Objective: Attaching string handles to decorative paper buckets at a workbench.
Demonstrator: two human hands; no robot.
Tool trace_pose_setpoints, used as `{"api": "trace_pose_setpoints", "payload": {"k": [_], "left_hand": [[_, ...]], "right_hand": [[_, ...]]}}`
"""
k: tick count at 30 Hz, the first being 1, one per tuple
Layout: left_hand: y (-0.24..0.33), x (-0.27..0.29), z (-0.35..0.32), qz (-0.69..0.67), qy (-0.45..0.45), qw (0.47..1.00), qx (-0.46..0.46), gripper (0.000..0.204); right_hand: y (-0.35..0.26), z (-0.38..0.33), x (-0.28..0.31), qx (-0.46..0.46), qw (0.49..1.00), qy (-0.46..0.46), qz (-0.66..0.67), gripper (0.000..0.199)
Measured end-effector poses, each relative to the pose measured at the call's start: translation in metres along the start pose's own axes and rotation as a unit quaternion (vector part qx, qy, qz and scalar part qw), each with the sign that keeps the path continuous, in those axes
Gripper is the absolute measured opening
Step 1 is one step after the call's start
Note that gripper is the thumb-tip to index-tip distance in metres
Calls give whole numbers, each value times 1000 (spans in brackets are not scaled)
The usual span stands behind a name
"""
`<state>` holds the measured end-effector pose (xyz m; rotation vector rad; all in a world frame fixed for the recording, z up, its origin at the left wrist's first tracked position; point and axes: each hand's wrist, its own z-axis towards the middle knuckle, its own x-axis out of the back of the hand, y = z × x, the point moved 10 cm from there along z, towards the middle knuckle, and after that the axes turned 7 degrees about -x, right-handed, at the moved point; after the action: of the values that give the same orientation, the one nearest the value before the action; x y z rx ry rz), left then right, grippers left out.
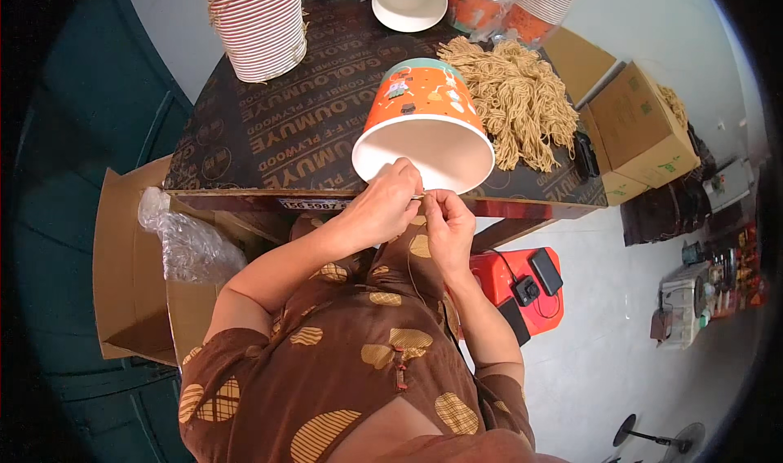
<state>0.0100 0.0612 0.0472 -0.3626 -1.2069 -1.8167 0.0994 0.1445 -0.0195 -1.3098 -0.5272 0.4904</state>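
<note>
An orange paper bucket (420,96) with a white inside and printed figures lies on its side at the table's front edge, its mouth facing me. My left hand (382,208) is closed in a pinch just in front of the lower rim. Beside it, my right hand (450,223) pinches too, the fingertips of both hands nearly meeting. A small, thin, shiny bit shows between them, too small to name. A thin dark line runs down below the hands; I cannot tell if it is held. A heap of tan twisted cords (522,104) lies right of the bucket.
On the dark plywood table (269,145) stand a tall stack of buckets (257,27) and another white-mouthed bucket (409,2). More wrapped stacks are behind. Cardboard boxes flank the table, clear plastic wrap (196,243) at the left one. A red stool (534,300) holds black devices.
</note>
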Motion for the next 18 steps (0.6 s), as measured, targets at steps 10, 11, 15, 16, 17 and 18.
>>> {"api": "trace_pose_setpoints", "payload": {"k": [10, 11, 15, 16, 17, 18], "left_hand": [[-1, -3, 2, 8, 8, 1000, -6, 3], [-1, -2, 3, 8, 8, 1000, -3, 1], [-7, -1, 4, 9, 19, 1000, -11, 6], [-7, -1, 5, 8, 18, 1000, -10, 6], [-6, -1, 6, 10, 12, 1000, -12, 6], [-5, -1, 7, 12, 6, 1000, -14, 5]], "right_hand": [[-6, 0, -1, 13, 1000, -1, -6, 11], [-8, -1, 0, 13, 1000, -1, -6, 11], [-16, -6, 4, 32, 998, 2, -60, 8], [-17, -8, 6, 36, 996, 5, -84, 7], [-17, -10, 8, 35, 996, 5, -84, 7], [-20, -12, 9, 48, 995, 6, -93, 7]]}}
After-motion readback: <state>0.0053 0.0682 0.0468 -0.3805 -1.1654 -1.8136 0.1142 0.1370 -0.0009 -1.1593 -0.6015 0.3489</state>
